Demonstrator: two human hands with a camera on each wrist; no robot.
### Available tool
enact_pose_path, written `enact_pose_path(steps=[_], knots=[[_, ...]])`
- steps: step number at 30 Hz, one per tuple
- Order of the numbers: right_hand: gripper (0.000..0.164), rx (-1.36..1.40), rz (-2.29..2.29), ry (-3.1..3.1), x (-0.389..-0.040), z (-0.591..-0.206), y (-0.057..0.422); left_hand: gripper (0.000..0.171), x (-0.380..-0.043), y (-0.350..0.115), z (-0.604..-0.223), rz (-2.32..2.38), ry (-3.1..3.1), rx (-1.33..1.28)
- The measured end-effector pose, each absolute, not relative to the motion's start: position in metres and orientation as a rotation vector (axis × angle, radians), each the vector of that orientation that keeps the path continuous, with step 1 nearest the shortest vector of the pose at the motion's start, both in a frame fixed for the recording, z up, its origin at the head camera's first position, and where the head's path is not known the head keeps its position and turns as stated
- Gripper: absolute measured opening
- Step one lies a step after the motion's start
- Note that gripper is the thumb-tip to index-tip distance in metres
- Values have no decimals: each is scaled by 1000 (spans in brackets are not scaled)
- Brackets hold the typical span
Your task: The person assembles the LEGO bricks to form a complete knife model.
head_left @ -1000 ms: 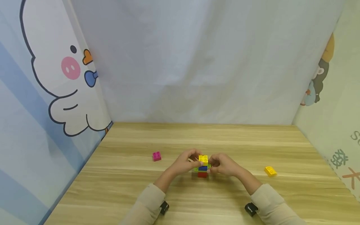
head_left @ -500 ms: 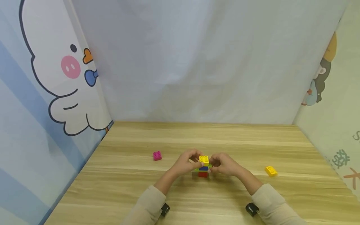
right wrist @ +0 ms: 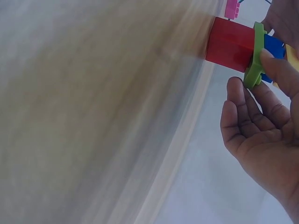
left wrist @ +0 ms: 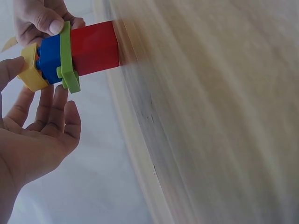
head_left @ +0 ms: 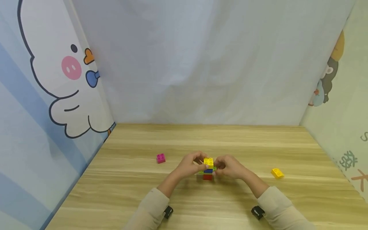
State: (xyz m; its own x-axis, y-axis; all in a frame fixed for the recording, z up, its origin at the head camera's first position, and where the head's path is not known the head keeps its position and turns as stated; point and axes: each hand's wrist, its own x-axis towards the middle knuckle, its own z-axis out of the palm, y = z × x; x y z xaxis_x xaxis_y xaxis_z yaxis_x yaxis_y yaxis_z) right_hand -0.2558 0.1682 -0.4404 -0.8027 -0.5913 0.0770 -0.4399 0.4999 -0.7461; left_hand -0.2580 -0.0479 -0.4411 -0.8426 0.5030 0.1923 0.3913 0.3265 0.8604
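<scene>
A small tower of toy building bricks stands mid-table between both hands. Its red brick (left wrist: 95, 47) is lowest, under a thin green plate (right wrist: 255, 56) that juts out at the sides. Above that sits a blue brick (left wrist: 50, 59), topped by a yellow brick (head_left: 208, 162). Studs show in a narrow gap between yellow and blue in the left wrist view. My left hand (head_left: 188, 165) pinches the yellow brick, thumb on its near side. From the other side, my right hand (head_left: 231, 167) grips the jutting end of the green plate between thumb and fingers.
A magenta brick (head_left: 161, 158) lies left of the tower on the wooden table (head_left: 138, 198). Farther right rests another yellow brick (head_left: 277, 173). A pale curtain (head_left: 201, 64) hangs behind the table, with printed cloth walls on both sides.
</scene>
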Motion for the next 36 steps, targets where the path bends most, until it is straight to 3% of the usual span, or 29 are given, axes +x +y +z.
enact_pose_path(steps=[7, 14, 21, 36], knots=[[19, -861, -1168, 2566, -254, -442, 168, 25, -259, -48, -443, 1579, 2432, 848], [18, -863, -1171, 2565, -254, -443, 169, 24, -235, -50, -408, 1581, 2395, 884], [18, -862, -1180, 2556, -255, -443, 169, 23, -233, -50, -404, 1540, 2432, 874], [22, -875, -1187, 2563, -256, -441, 168, 24, -258, -51, -438, 1558, 2436, 833]])
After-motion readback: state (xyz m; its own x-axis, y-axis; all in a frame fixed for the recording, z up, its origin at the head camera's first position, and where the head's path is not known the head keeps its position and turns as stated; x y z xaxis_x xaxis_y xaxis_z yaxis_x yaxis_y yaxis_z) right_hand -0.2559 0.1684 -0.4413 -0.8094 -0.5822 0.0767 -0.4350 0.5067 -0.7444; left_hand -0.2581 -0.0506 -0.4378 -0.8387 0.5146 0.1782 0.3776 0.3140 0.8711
